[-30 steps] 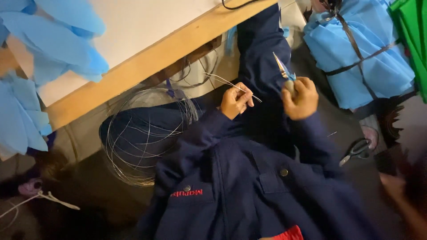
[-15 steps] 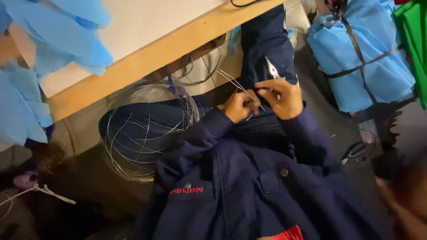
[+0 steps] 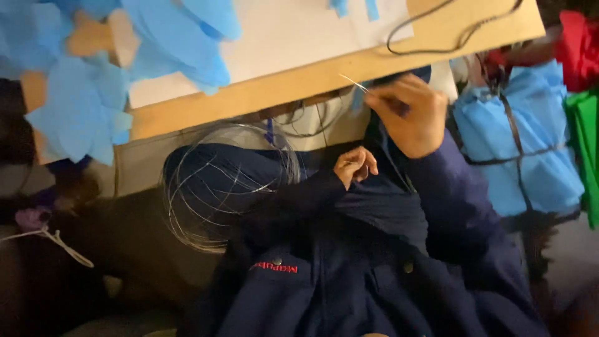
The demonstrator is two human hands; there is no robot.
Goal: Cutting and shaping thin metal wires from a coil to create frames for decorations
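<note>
My right hand [image 3: 409,118] is raised to the edge of the wooden board [image 3: 262,93], shut on a short straight piece of thin wire [image 3: 353,82] that sticks out to the upper left. A dark tool part shows between its fingers. My left hand [image 3: 354,167] sits lower, over my navy jacket [image 3: 349,281], fingers curled in a pinch on a fine wire strand. A loose coil of thin silver wire [image 3: 218,187] rests on my lap to the left of both hands.
Blue paper cut-outs [image 3: 81,106] lie on and beside the white sheet on the board. A black cable [image 3: 449,37] crosses its far corner. A strapped bundle of blue paper [image 3: 524,143] and green and red sheets [image 3: 583,131] stand at the right. A white cord [image 3: 62,243] lies at the left.
My right hand has lifted away from my left hand, up toward the board's edge, carrying the short wire piece. My left hand stays low over my lap.
</note>
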